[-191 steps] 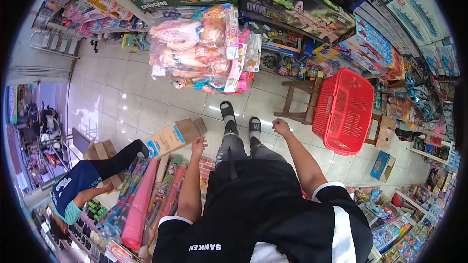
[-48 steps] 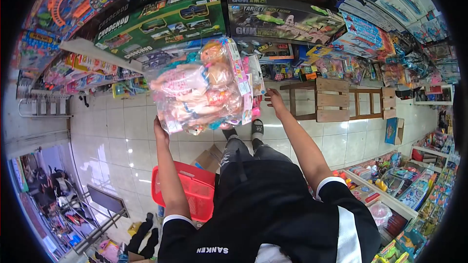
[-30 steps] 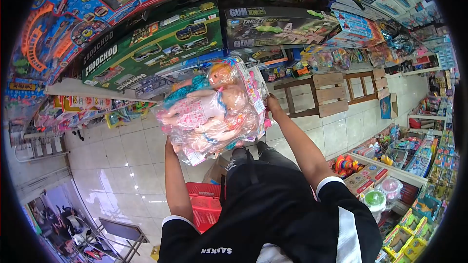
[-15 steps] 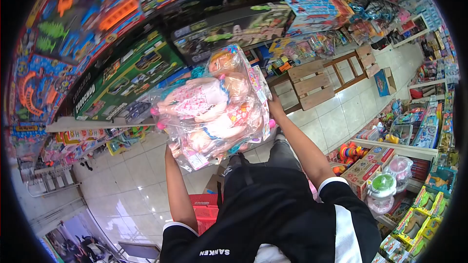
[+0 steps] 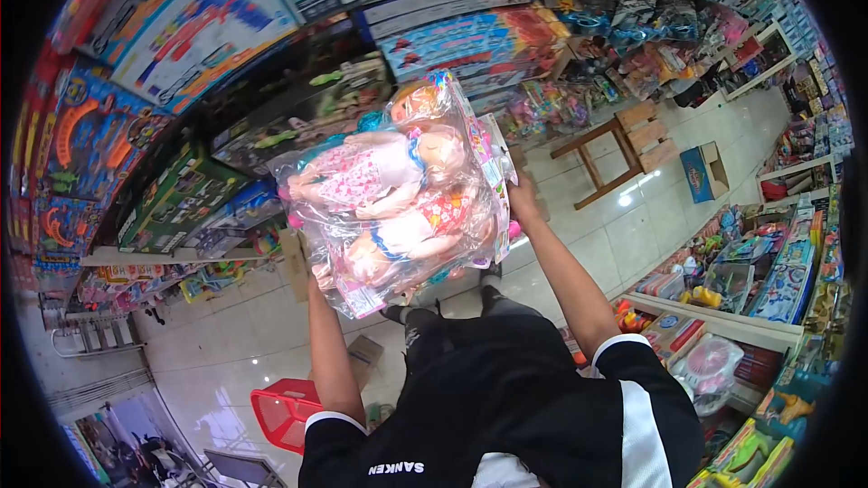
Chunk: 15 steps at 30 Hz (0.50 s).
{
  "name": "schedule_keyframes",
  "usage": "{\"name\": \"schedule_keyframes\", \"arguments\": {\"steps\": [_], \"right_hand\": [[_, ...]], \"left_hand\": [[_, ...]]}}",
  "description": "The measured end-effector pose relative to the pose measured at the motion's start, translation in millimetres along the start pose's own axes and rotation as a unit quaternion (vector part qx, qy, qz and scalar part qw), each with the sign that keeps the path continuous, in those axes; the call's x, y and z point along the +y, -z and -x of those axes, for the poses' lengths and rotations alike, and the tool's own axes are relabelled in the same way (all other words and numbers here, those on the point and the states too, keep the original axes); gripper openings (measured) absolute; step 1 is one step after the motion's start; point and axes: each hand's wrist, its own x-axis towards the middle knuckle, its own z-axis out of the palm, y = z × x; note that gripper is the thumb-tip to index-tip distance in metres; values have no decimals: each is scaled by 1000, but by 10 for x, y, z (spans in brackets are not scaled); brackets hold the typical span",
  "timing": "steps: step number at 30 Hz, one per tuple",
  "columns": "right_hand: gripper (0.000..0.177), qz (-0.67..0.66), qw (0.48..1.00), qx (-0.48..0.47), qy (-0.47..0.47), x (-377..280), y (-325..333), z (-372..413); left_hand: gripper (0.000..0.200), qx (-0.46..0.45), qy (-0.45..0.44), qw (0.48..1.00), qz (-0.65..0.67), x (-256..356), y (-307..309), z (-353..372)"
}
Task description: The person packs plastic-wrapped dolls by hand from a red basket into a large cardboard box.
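Observation:
Several dolls in clear plastic bags, a bundle of packaged dolls (image 5: 389, 190), lie stacked between my two hands in front of me. They wear pink and red patterned dresses, and blond and teal hair shows. My right hand (image 5: 522, 201) is closed on the bundle's right edge, by the printed header cards. My left hand (image 5: 316, 282) supports the lower left side, its fingers mostly hidden beneath the plastic.
Shelves of boxed toys, including a green toy box (image 5: 185, 203), curve along the left and top. A wooden pallet frame (image 5: 597, 163) and a blue carton (image 5: 703, 173) sit on the tiled floor (image 5: 597, 253). A red basket (image 5: 285, 411) is at lower left. Toy displays line the right.
My view has shifted along the aisle to the right, with the shelves sliding left. The bundle of dolls stays in both hands. More of the red basket shows.

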Motion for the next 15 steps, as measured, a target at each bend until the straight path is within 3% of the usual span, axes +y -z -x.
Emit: {"name": "schedule_keyframes", "arguments": {"steps": [2, 6, 9, 12, 15], "right_hand": [[34, -90, 990, -40, -96, -146, 423, -89], [34, -120, 991, -11, -61, 122, 985, -406], [32, -132, 989, -15, -59, 229, 1290, -559], [33, -121, 991, -17, -60, 246, 1580, -685], [35, -109, 991, -23, -80, 197, 1734, -758]], "left_hand": [[38, 3, 14, 1000, 5, -153, -474, -214], [37, 2, 28, 1000, 4, -154, -1425, -639], [37, 0, 34, 999, 8, -230, -1704, -699], [33, 62, 50, 997, -14, -369, -2021, -687], [37, -13, 34, 999, -25, -483, -2203, -653]]}}
